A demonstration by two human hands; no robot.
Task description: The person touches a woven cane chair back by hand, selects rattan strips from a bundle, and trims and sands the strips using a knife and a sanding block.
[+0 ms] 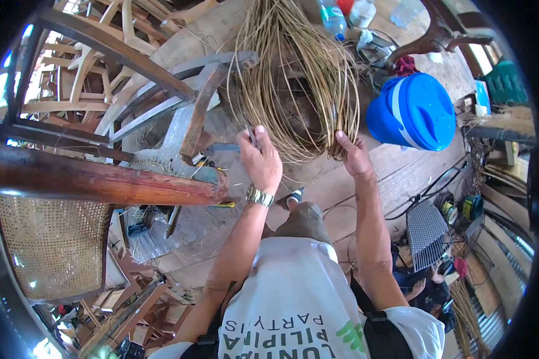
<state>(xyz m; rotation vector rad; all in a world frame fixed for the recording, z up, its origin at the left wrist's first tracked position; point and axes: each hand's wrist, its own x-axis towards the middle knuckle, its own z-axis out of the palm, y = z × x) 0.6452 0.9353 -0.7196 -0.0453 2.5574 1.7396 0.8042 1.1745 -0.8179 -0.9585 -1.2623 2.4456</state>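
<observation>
A large looped bundle of thin tan rattan strands (335,78) hangs in front of me, spreading wide at its lower end. My right hand (356,157) is closed round the bundle's lower right side, thumb on top. At the bundle's lower left edge, my left hand (262,161) is closed in a pinch. A small dark grey piece pokes out between its thumb and fingers; I cannot make out what it is. A metal-banded watch (260,195) sits on the left wrist.
A blue lidded bucket (422,110) stands right of the bundle, plastic bottles (333,21) beyond it. Wooden chair frames (111,54) crowd the left. A thick reddish-brown pole (102,173) reaches toward my left forearm, above a woven cane panel (51,245). Another person (428,293) is at lower right.
</observation>
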